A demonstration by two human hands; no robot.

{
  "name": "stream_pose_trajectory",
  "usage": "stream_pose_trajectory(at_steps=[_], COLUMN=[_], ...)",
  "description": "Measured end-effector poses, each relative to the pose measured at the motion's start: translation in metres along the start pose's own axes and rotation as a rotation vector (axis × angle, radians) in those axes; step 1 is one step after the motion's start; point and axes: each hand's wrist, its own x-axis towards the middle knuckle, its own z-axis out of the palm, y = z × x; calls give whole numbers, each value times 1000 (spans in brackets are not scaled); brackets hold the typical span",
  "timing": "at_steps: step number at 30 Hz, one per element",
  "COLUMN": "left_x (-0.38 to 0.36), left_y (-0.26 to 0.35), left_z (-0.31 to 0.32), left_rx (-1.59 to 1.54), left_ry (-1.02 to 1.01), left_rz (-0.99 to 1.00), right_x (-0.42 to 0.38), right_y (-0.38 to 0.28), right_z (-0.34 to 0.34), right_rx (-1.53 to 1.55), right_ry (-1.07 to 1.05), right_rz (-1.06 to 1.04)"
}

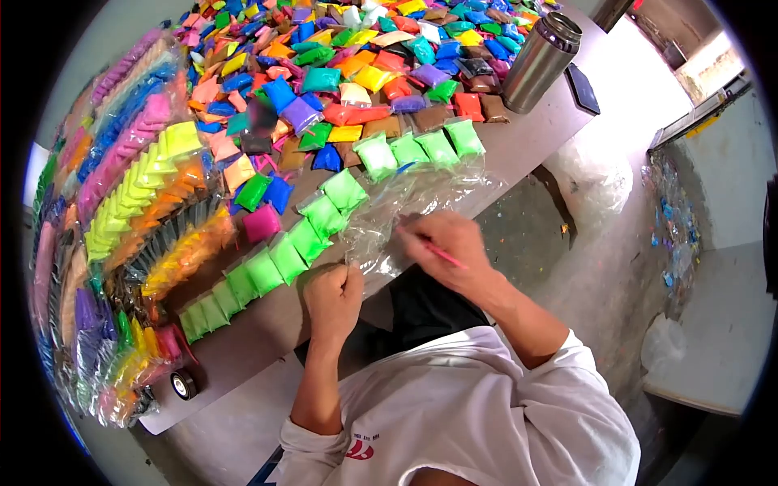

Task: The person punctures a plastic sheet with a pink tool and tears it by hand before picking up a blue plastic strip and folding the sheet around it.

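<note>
My left hand point(332, 296) is closed at the table's front edge, its thumb and fingers pinched at the near corner of a clear plastic bag point(381, 243). My right hand point(450, 247), slightly blurred, is curled around a thin pink stick point(444, 255) at the bag's right side. The bag lies loose and wrinkled between both hands. Behind it and to the left, light green packets point(306, 241) run in a slanting row, some overlapping. More of these green packets point(438, 149) line the bag's far edge. A magenta packet point(261, 223) lies behind the row.
A heap of small multicoloured packets point(324, 77) covers the back of the table. Bagged rows of packets point(146, 186) fill the left side. A steel flask point(543, 63) and a dark phone-like slab point(582, 89) stand at the right edge. A tape roll point(184, 385) sits front left.
</note>
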Motion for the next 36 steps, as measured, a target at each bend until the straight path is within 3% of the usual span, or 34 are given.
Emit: stream_pose_trajectory(at_steps=[2, 6, 9, 12, 14, 16, 20, 22, 24, 26, 29, 31, 32, 34, 36], left_x=[-1, 2, 1, -3, -5, -6, -7, -7, -7, -7, -5, -7, -8, -13, -25], left_y=[-3, -8, -4, -4, -4, -7, -12, -12, -10, -10, -11, -12, -12, -6, 4], left_z=[-4, -9, -18, -16, -15, -14, -17, -20, -20, -19, -19, -19, -20, -16, -11], left_rx=[-96, -320, -317, -348, -330, -313, -405, -423, -418, -426, -418, -404, -469, -530, -742], left_ry=[-14, -69, -98, -103, -86, -72, -65, -68, -71, -72, -73, -77, -105, -142, -280], left_rz=[-23, -128, -137, -71, -56, -43, -89, -105, -106, -112, -113, -105, -158, -209, -346], right_x=[5, 33, 60, 88, 103, 119, 132, 134, 121, 94, 50, 23, 14, 0, -11], right_y=[6, 63, 98, 126, 133, 156, 161, 155, 133, 94, 69, 61, 60, 62, 68], right_z=[-28, -84, -93, -82, -74, -61, -63, -67, -85, -95, -96, -96, -96, -92, -94], right_rx=[-36, -182, -274, -170, -199, -436, -594, -588, -334, -299, -43, 132, 132, 416, 353], right_ry=[114, 282, 401, 404, 310, 259, 71, 177, 247, 225, 124, -65, -59, -108, -142], right_rz=[214, 297, 226, 95, 174, 7, 82, 53, 83, 112, 183, 356, 363, 458, 466])
